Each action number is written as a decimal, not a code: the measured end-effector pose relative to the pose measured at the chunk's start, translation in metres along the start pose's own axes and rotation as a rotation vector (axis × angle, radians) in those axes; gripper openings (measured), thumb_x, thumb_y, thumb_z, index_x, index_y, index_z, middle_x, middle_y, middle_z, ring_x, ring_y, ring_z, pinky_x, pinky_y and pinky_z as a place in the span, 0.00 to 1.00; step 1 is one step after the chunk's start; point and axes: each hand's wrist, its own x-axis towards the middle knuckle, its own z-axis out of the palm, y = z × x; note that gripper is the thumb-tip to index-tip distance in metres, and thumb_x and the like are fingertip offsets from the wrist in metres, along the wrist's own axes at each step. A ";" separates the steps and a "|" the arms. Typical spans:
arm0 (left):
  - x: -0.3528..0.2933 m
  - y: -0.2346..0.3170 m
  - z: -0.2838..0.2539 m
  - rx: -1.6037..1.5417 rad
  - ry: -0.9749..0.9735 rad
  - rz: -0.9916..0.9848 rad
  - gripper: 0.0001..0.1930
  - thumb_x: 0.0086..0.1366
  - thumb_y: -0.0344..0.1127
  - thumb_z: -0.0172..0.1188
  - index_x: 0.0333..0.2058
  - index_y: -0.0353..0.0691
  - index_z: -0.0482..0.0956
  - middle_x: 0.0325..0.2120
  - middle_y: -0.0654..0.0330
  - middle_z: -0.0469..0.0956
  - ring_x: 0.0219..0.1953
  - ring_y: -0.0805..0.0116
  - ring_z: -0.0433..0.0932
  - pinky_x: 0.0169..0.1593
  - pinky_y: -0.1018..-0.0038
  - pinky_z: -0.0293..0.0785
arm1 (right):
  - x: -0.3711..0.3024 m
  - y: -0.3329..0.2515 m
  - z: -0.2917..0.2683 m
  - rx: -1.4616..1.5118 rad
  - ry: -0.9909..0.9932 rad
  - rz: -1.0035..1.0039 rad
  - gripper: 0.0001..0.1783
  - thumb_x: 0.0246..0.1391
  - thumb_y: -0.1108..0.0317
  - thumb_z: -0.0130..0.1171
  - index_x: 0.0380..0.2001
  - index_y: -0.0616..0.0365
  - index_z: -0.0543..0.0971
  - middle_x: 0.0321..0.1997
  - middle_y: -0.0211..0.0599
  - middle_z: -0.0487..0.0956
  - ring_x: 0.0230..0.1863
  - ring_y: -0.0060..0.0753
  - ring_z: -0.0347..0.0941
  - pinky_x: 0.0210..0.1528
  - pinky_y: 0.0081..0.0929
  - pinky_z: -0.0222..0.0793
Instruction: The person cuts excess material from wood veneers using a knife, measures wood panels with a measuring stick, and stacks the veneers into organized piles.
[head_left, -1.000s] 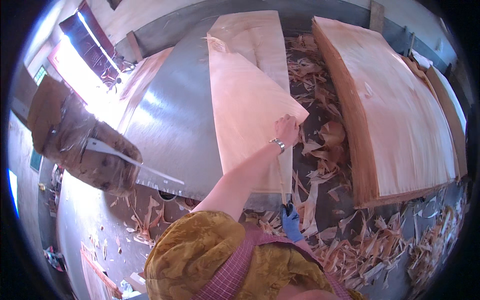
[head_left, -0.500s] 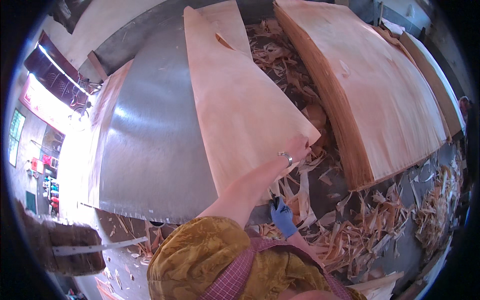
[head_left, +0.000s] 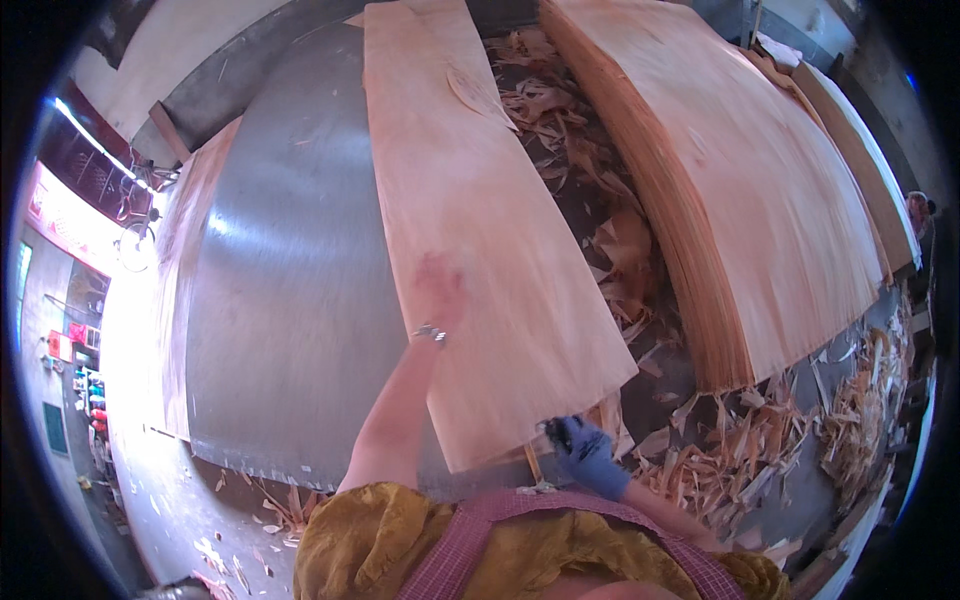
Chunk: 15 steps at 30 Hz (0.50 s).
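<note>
The left hand (head_left: 440, 285) lay flat on the veneer sheet (head_left: 480, 230), fingers extended and spread, palm pressed to the wood near the sheet's left edge. It grasped nothing. A metal bracelet (head_left: 431, 333) circled the wrist, and the bare forearm ran up from the lower edge of the view.

The right hand (head_left: 585, 455) wore a blue glove and sat just below the sheet's near right corner. Its fingers were curled around a small dark object; what that object was could not be told. A thin wooden stick (head_left: 533, 462) stood just beside the glove, touching the sheet's near edge.

The sheet was long, pale and narrow. It rested on the grey metal table (head_left: 270, 300), running from the near edge away toward the far end, with its right side overhanging the table. A second, darker strip of veneer (head_left: 185, 270) lay along the table's left side.

To the right, well apart from the sheet, stood a tall veneer stack (head_left: 740, 190), its layered edge facing the table. Veneer scraps (head_left: 600, 200) filled the gap between sheet and stack and spread across the floor (head_left: 780, 440) at lower right. The person wore a mustard top with a pink checked apron strap (head_left: 470, 545).
</note>
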 end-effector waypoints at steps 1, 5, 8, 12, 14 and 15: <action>0.009 -0.026 -0.010 0.034 0.019 -0.097 0.24 0.63 0.41 0.53 0.57 0.44 0.67 0.61 0.50 0.60 0.62 0.50 0.58 0.63 0.54 0.51 | 0.027 0.003 -0.018 -0.056 0.042 0.008 0.12 0.49 0.67 0.59 0.39 0.52 0.78 0.35 0.44 0.76 0.37 0.50 0.74 0.37 0.41 0.71; 0.024 -0.102 -0.031 0.221 0.100 -0.386 0.22 0.67 0.39 0.47 0.59 0.46 0.66 0.64 0.53 0.60 0.67 0.54 0.53 0.67 0.57 0.47 | 0.209 0.071 -0.047 -0.048 0.147 -0.150 0.12 0.55 0.64 0.56 0.42 0.49 0.79 0.38 0.47 0.76 0.42 0.51 0.74 0.43 0.44 0.71; 0.023 -0.118 -0.023 0.257 0.110 -0.440 0.21 0.67 0.39 0.47 0.58 0.46 0.68 0.62 0.56 0.63 0.67 0.54 0.54 0.67 0.58 0.47 | 0.400 0.136 -0.032 -0.416 0.500 -0.490 0.22 0.55 0.55 0.59 0.49 0.52 0.72 0.50 0.54 0.73 0.46 0.59 0.72 0.49 0.48 0.70; 0.032 -0.117 -0.011 0.321 0.075 -0.446 0.20 0.67 0.39 0.48 0.57 0.47 0.70 0.61 0.57 0.65 0.67 0.55 0.55 0.67 0.57 0.47 | 0.645 0.152 -0.015 -0.361 0.657 -0.301 0.27 0.58 0.53 0.54 0.56 0.54 0.64 0.51 0.58 0.72 0.46 0.63 0.73 0.48 0.50 0.72; 0.036 -0.112 -0.013 0.332 0.053 -0.441 0.20 0.66 0.38 0.49 0.57 0.47 0.69 0.61 0.57 0.65 0.66 0.54 0.56 0.66 0.57 0.48 | 0.726 0.142 -0.019 -0.363 0.883 -0.246 0.24 0.58 0.49 0.52 0.52 0.51 0.69 0.49 0.57 0.73 0.46 0.58 0.73 0.45 0.48 0.73; 0.031 -0.115 -0.015 0.345 0.048 -0.454 0.20 0.66 0.38 0.49 0.57 0.47 0.69 0.61 0.57 0.65 0.66 0.54 0.56 0.66 0.57 0.48 | 0.752 0.128 -0.016 -0.300 0.758 -0.194 0.24 0.57 0.46 0.52 0.47 0.53 0.72 0.52 0.59 0.71 0.48 0.57 0.72 0.46 0.50 0.72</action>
